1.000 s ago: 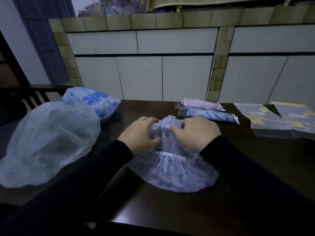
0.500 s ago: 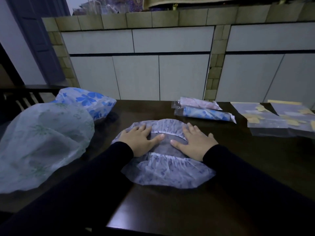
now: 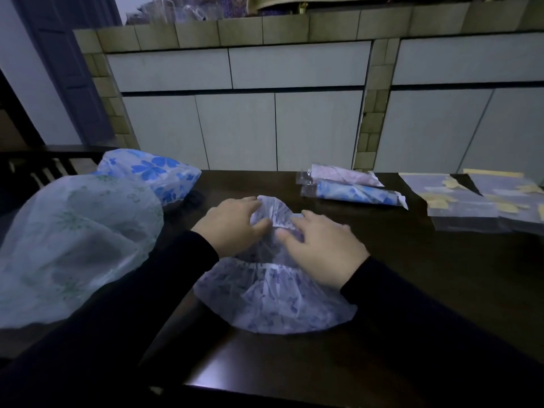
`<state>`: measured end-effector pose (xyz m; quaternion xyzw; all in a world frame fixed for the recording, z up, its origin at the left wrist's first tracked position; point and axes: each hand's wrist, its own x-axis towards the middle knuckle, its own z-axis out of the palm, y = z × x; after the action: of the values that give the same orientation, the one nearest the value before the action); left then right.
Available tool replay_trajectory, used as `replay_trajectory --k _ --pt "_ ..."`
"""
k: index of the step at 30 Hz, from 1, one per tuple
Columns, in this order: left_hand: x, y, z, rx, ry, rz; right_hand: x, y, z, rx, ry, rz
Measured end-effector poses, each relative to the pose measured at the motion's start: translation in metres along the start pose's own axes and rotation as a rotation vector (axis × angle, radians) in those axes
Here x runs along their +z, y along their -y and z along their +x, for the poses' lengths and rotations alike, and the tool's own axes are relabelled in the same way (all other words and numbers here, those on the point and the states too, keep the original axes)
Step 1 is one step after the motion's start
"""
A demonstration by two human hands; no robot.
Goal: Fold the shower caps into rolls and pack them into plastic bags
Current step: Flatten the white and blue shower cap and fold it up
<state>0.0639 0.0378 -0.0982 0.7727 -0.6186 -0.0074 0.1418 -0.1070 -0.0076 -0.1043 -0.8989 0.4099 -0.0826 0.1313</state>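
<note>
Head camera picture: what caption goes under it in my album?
Both hands, left and right, gather a purple-flowered shower cap on a dark table.

- Three loose shower caps: purple (image 3: 273, 301) at centre, green (image 3: 73, 245) and blue (image 3: 153, 175) at left.
- Two packed rolls (image 3: 353, 189), upper right.
- Two stacks of empty bags (image 3: 471, 201), far right.
- Two hands: left (image 3: 232, 225), right (image 3: 323, 248).

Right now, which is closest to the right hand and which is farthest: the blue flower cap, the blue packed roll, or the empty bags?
From the right hand:
1. Blue packed roll, just beyond it, slightly right.
2. Empty bags, far right on the table.
3. Blue flower cap, far left, past the left hand.
</note>
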Motion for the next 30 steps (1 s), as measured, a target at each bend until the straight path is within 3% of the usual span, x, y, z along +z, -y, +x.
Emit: replay_trajectory --k 3,6,12,16,18,21,26,30 --pt "0.011 0.000 -0.011 0.020 0.182 0.044 0.025 -0.009 0.001 0.070 0.180 -0.109" --pt "0.028 0.007 -0.019 -0.035 0.290 0.113 0.030 -0.029 0.017 0.104 0.169 -0.151" --pt "0.025 0.002 -0.018 -0.125 0.257 0.073 0.020 -0.046 0.021 0.048 0.114 -0.108" --pt "0.012 -0.004 -0.019 -0.011 0.206 -0.007 0.006 -0.048 0.016 -0.039 0.050 -0.025" --pt "0.013 -0.004 -0.022 0.017 0.269 -0.057 0.003 -0.049 0.013 -0.040 0.160 -0.016" --pt "0.023 -0.001 -0.024 0.028 0.397 0.065 -0.001 -0.054 0.014 -0.032 0.341 -0.055" --pt "0.027 0.021 -0.014 0.130 0.383 0.079 -0.008 -0.063 0.016 -0.061 0.498 -0.203" --pt "0.022 0.022 -0.010 0.131 0.320 0.053 -0.005 -0.060 0.018 -0.024 0.519 -0.251"
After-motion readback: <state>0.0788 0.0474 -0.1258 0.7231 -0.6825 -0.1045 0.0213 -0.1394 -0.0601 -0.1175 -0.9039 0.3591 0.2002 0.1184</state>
